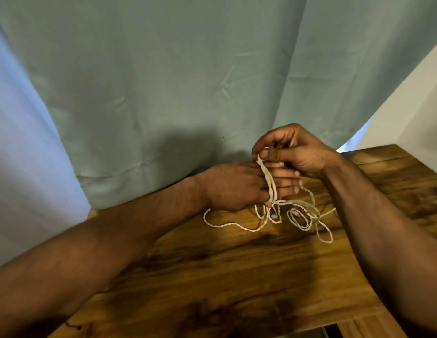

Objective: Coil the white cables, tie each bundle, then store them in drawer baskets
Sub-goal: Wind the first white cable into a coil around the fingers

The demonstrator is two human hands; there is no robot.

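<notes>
A thin white twisted cable lies in loose loops on the wooden table, near its far edge. A few turns of it are wound round the straight fingers of my left hand, which is held flat above the table with fingers pointing right. My right hand is just above those fingers and pinches the cable between thumb and forefinger at the top of the wound turns. The cable's loose part trails down from the left hand to the table.
A pale green curtain hangs right behind the table's far edge. A white wall stands at the right. The table's near edge shows at the bottom right, with something dark below it.
</notes>
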